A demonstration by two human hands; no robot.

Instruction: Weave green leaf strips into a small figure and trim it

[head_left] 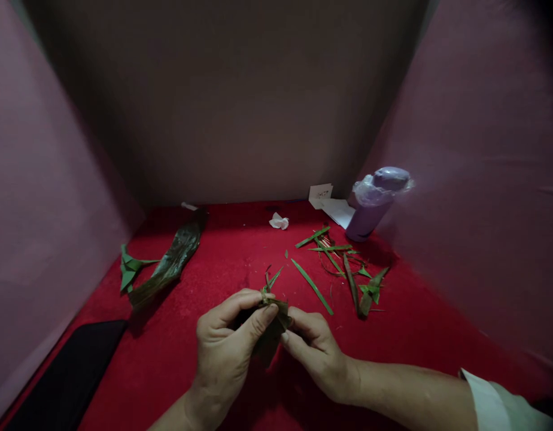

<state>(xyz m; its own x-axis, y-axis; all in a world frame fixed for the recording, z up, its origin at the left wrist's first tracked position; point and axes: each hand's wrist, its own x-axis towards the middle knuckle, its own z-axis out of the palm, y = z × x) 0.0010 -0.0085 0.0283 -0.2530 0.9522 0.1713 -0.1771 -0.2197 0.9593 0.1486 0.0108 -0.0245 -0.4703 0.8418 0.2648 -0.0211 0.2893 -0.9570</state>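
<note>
Between my hands, just above the red cloth [234, 245], is a folded dark green leaf [268, 342] with thin strands sticking up from its top. My left hand [227, 347] pinches its upper end between thumb and fingers. On the other side, my right hand [324, 356] has thumb and forefinger closed on the leaf's right edge. The exact fold and the fingertips behind it are hidden. Just beyond lie a narrow green leaf strip [312, 287] and a pile of cut strips with thin sticks [325, 244].
A long dark leaf [173, 260] and a green folded leaf piece [130, 268] lie left, near a black flat object [67, 377]. Leaf scraps [370, 292], a purple bottle-like container [370, 215], white cards [337, 211] and crumpled tissue [279, 221] lie right and back. Walls enclose three sides.
</note>
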